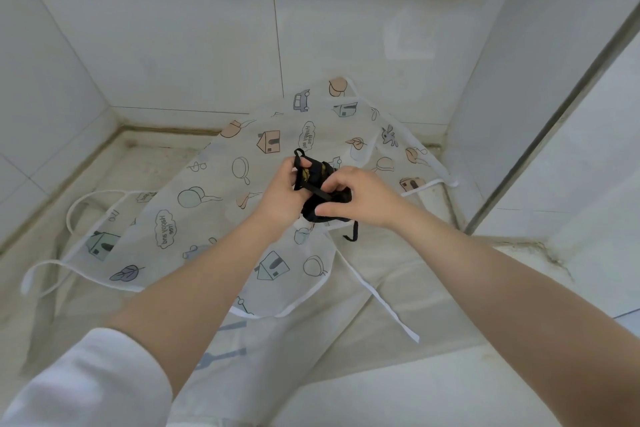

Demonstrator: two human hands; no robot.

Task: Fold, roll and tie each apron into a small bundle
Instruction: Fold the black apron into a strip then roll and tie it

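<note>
Above the spread apron point(214, 204), both hands grip a black bundle point(322, 191).

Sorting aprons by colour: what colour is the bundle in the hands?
Black bundle, with some yellow print, head view.

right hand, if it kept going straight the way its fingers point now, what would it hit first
The right hand points left, its fingers already curled round the black apron bundle. Just beyond that is the left hand, gripping the same bundle from the other side. Depth between them is hard to judge from this view.
</note>
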